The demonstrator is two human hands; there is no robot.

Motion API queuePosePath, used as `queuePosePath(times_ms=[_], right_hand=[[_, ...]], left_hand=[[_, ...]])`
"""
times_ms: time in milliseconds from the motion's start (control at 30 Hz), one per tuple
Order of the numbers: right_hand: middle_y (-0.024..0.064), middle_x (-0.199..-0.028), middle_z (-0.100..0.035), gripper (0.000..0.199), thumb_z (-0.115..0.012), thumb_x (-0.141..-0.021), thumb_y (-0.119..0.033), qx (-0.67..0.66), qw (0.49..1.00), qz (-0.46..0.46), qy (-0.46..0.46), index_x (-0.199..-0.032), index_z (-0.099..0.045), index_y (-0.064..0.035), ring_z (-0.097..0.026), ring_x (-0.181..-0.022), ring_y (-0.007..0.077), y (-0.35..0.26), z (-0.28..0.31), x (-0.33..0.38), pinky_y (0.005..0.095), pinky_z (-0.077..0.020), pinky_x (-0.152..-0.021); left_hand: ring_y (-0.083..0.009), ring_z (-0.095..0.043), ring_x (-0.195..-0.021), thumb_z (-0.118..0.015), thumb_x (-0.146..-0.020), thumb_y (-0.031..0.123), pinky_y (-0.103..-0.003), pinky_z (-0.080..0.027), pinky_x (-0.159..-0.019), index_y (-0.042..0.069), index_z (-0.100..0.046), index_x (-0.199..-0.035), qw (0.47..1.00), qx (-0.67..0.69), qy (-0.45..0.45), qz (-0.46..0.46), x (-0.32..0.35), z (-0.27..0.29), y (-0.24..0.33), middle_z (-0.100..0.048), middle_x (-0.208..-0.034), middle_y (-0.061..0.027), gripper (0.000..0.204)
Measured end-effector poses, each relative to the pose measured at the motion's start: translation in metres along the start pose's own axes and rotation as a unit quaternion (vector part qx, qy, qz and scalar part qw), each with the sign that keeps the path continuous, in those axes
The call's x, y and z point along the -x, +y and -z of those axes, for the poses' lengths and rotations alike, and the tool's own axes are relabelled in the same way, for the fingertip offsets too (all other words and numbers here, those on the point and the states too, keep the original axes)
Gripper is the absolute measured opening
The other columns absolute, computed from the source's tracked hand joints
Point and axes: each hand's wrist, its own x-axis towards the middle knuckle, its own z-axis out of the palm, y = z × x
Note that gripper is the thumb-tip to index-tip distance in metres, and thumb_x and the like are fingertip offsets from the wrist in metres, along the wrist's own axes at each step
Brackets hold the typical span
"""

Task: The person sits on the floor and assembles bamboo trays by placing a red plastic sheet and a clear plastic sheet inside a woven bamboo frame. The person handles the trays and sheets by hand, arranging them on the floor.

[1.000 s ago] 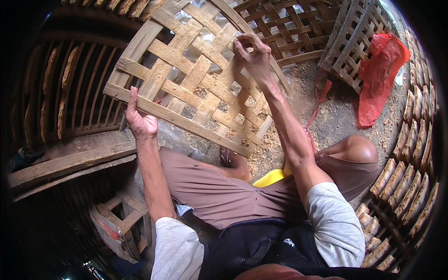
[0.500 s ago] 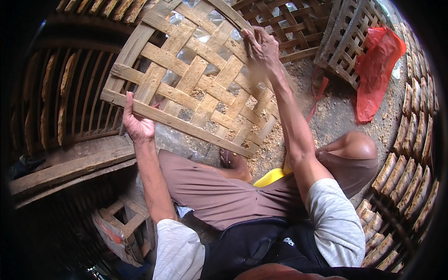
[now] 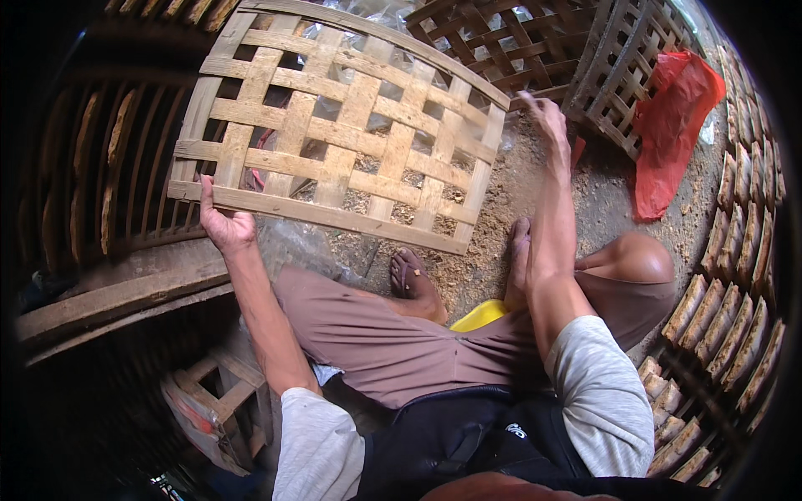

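A rectangular woven bamboo panel (image 3: 338, 163) with a slatted frame is held up in front of me, tilted. My left hand (image 3: 227, 224) is closed on its near left corner, thumb over the edge strip. Just beyond the panel's far right corner is my right hand (image 3: 547, 125), slightly blurred, fingers partly stretched toward that corner; whether they touch it I cannot tell. Pale crumbs cling to the weave, and a faint dusty haze hangs beside the right edge.
Woven bamboo crates (image 3: 622, 71) stand at the far right, a red plastic bag (image 3: 672, 125) draped over one. Crumbs (image 3: 480, 242) litter the floor around my feet. Racks of rough slabs (image 3: 718, 326) line the right. A wooden beam (image 3: 125, 292) and a small wooden stool (image 3: 221, 388) are at left.
The panel has turned clockwise and shifted slightly left. My right hand has come off its far edge and moved right; my left hand keeps its corner, moving slightly left.
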Motion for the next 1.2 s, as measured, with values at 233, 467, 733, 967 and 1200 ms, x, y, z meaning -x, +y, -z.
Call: queuePosePath(times_ms=[233,467,733,967,1200], right_hand=[[0.0135,-0.11,-0.068,0.085,-0.039,-0.088,-0.074,-0.28,0.935,-0.119,-0.18,-0.135,-0.048,-0.0037,-0.064,-0.1,0.0306,-0.038,-0.033,0.007,0.0467,-0.046,-0.092],[0.015,-0.108,-0.063,0.046,-0.058,-0.093,-0.037,-0.547,0.802,-0.055,-0.234,-0.123,-0.054,-0.0019,-0.066,-0.091,0.0276,-0.074,-0.088,0.037,0.0458,-0.0577,-0.078],[0.0168,-0.136,-0.047,0.057,-0.053,-0.097,-0.036,-0.324,0.908,0.26,-0.052,-0.141,-0.04,-0.0019,-0.052,-0.121,0.0311,-0.013,-0.103,-0.052,0.0434,-0.0547,-0.088],[0.0137,-0.115,-0.053,0.06,-0.05,-0.096,-0.046,-0.424,0.875,0.094,-0.213,-0.134,-0.043,0.0004,-0.059,-0.097,0.0283,-0.134,-0.158,0.043,0.0404,-0.0539,-0.08],[0.0215,-0.143,-0.043,0.077,-0.037,-0.096,-0.063,-0.191,0.861,0.095,-0.461,-0.147,-0.034,-0.0052,-0.052,-0.119,0.0303,-0.168,-0.215,0.12,0.0456,-0.0425,-0.099]], left_hand=[[-0.0223,-0.067,-0.092,-0.064,-0.091,0.012,-0.043,-0.054,-0.091,0.008,-0.059,-0.112,0.998,-0.012,0.045,-0.035,-0.009,0.014,0.004,-0.069,-0.096,-0.0062,0.022],[-0.0315,-0.057,-0.106,-0.059,-0.091,0.023,-0.056,-0.047,-0.092,0.008,-0.051,-0.124,0.988,-0.104,0.104,-0.05,-0.006,0.004,-0.013,-0.057,-0.111,-0.0134,0.037],[-0.0296,-0.059,-0.115,-0.066,-0.09,0.018,-0.055,-0.051,-0.096,0.006,-0.039,-0.132,0.988,-0.108,0.015,0.111,0.022,0.09,-0.033,-0.061,-0.119,-0.0177,0.051],[-0.0306,-0.047,-0.127,-0.05,-0.097,0.047,-0.054,-0.039,-0.106,0.017,-0.041,-0.133,0.93,0.093,0.354,-0.04,0.106,0.194,-0.102,-0.045,-0.139,-0.0173,0.048],[-0.03,-0.032,-0.135,-0.036,-0.094,0.066,-0.048,-0.031,-0.113,0.01,-0.041,-0.127,0.782,0.087,0.584,-0.202,0.204,0.307,-0.112,-0.033,-0.143,-0.0179,0.066]])
